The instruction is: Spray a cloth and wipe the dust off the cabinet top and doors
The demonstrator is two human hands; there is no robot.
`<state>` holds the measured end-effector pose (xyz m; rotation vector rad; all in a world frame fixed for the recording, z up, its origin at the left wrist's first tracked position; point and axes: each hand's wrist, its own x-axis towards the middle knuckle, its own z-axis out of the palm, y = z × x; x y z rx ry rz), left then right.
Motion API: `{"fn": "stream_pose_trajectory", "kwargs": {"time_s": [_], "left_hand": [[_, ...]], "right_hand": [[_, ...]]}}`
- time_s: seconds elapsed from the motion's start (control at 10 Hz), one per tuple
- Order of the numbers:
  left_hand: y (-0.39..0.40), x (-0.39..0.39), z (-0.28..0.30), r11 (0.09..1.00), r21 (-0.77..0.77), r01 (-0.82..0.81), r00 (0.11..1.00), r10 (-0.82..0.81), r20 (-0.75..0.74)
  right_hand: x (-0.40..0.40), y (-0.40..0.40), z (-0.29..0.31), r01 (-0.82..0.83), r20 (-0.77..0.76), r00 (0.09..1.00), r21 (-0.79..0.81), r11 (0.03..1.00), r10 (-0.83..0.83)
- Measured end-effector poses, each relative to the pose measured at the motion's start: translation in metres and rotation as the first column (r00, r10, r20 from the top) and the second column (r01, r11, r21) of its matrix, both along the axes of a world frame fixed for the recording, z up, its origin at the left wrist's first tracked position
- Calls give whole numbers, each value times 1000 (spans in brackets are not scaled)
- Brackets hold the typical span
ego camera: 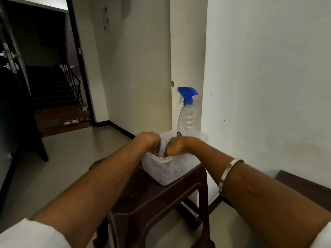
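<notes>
Hands reach into a translucent plastic tub (167, 173) on a brown stool (143, 199): left hand (147, 140) and right hand (176, 145), fingers hidden inside, grip unclear. Checked cloth (158, 155) lies between them; the spray bottle (187, 111) stands upright in the tub's far side.

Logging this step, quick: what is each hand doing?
Left hand: inside the tub, grip cannot be told.
Right hand: same, fingers hidden.

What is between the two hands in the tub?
In the head view, a bit of patterned cloth peeks up between the left hand and right hand, inside the translucent tub.
</notes>
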<state>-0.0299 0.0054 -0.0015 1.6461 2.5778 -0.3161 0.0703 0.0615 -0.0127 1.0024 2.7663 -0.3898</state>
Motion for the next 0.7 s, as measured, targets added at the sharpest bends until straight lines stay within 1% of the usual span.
{"fn": "stream_pose_trajectory", "kwargs": {"time_s": [0.1, 0.2, 0.4, 0.5, 0.6, 0.7], "left_hand": [[4, 4, -2, 1000, -3, 16, 999, -16, -41], [8, 10, -14, 999, -33, 22, 991, -26, -133], [14, 6, -24, 995, -84, -46, 995, 38, -92], [13, 5, -22, 996, -84, -34, 996, 27, -81], [10, 7, -18, 993, -114, -12, 996, 2, -86], [3, 10, -11, 999, -32, 10, 998, -13, -69]], "right_hand": [[14, -5, -2, -42, -27, 999, 32, 999, 43], [25, -11, -4, -95, 27, 995, 130, 987, 92], [33, -16, -7, -168, -34, 984, 190, 967, 177], [38, -19, -9, -182, -95, 973, 231, 956, 209], [43, -20, -13, -182, -197, 951, 277, 944, 241], [57, -21, -9, -145, -323, 915, 295, 944, 242]]}}
